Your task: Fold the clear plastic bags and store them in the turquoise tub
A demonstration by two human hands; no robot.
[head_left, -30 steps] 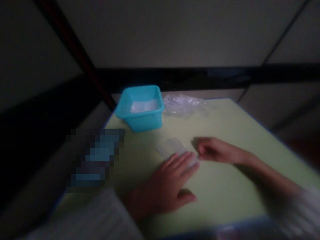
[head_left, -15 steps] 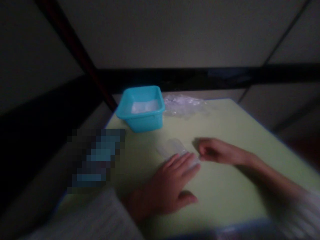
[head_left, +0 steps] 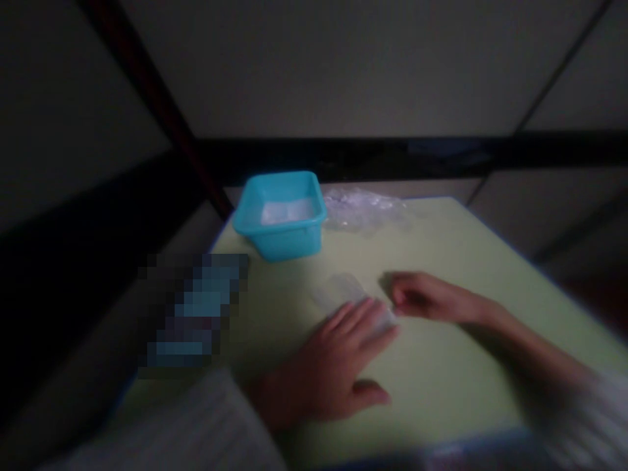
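My left hand lies flat, palm down, with its fingers stretched over a small clear plastic piece, perhaps a bag. Part of that plastic shows beyond the fingertips; the rest is hidden under the hand. Just to the right, my right hand rests on the yellow-green table with its fingers curled closed. It is close to the plastic's right edge, and whether it pinches that edge I cannot tell. The picture is dim and blurred.
A turquoise plastic basket with white contents stands at the far left of the table. Beside it lies a crumpled clear plastic bag. A pixelated, phone-like dark object is at the left edge. A wall panel rises behind.
The view has shifted slightly, so everything sits a little to the right and lower. Both hands keep nearly the same pose and place on the table.
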